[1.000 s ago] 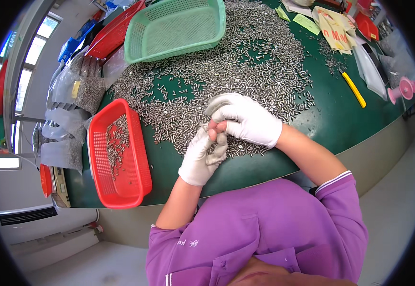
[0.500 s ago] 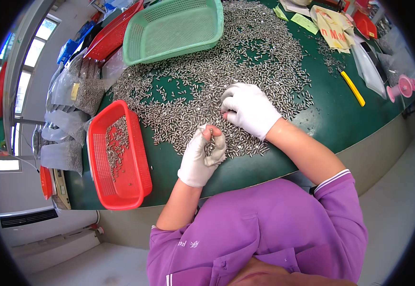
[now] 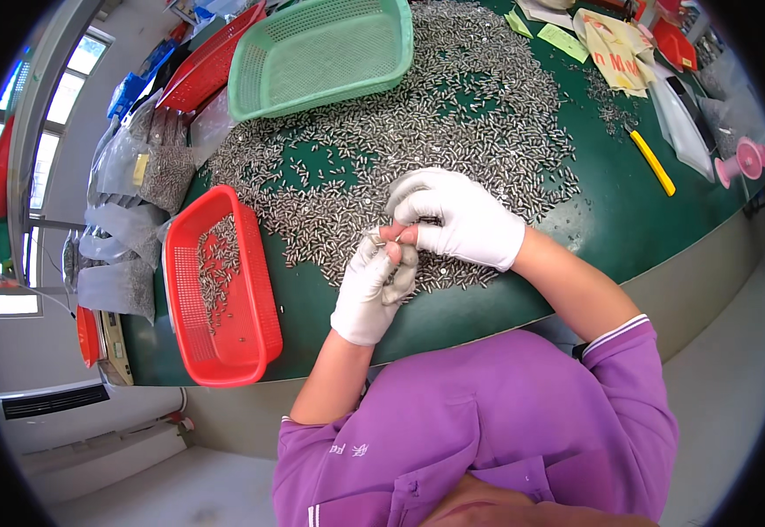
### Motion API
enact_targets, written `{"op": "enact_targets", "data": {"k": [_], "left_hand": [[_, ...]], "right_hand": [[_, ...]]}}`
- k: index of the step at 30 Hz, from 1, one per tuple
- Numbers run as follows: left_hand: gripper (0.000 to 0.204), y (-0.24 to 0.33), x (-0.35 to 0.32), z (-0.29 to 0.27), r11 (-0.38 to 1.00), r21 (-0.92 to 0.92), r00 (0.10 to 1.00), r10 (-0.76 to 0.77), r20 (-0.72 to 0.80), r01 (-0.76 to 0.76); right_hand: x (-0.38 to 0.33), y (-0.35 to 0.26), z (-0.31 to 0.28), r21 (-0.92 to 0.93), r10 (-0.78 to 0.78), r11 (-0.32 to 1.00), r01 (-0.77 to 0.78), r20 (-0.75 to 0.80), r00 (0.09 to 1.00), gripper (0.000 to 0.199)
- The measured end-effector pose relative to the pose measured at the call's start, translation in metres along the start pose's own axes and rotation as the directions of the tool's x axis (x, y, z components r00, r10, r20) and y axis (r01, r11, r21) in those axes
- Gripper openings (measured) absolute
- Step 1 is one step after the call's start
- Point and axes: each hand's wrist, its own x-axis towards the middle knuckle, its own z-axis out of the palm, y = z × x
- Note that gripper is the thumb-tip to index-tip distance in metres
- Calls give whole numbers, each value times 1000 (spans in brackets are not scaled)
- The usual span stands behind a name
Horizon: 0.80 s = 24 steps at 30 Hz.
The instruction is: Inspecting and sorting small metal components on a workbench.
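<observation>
Surface: green (image 3: 611,211), curved by my lens, with clear plastic bags (image 3: 167,171) of small parts along its left side.

Stock: small silver metal pieces (image 3: 523,136), one loose, broad spread across the middle of the surface, reaching under and around both hands.

Containers: one red basket (image 3: 270,334), left, holding a scatter of similar pieces; one green basket (image 3: 321,104), far side, at the edge of the spread.

Left hand (image 3: 369,290): white glove, thumb and finger tips bare, drawn into a narrow pinch.

Right hand (image 3: 461,215): white glove, bare tips likewise drawn narrow, meeting the left hand's tips above the spread. Whether a piece sits between them I can't make out; too small from here.

Handling notes, my judgement: I would grip with bare skin rather than cloth, press lightly, since rounded metal may roll, steady with the left while the right makes the fine adjustment, and stay low so any dropped piece lands close by.
</observation>
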Motion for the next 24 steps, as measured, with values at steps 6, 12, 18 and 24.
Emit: {"op": "enact_targets", "data": {"k": [6,12,18,24], "left_hand": [[20,-1,0,9,999,-39,993,12,-120,-17],[21,1,1,-1,987,-155,999,-31,-10,29],[24,1,2,-2,984,-168,998,-63,20,65],[25,1,2,-2,985,-159,998,-58,20,61]], "right_hand": [[-1,9,-1,-310,-57,950,26,-91,994,18],[-4,14,3,-546,97,834,-81,0,995,12],[-4,12,9,-565,96,822,-76,6,995,8],[-7,11,6,-510,38,860,-28,10,999,11]]}}
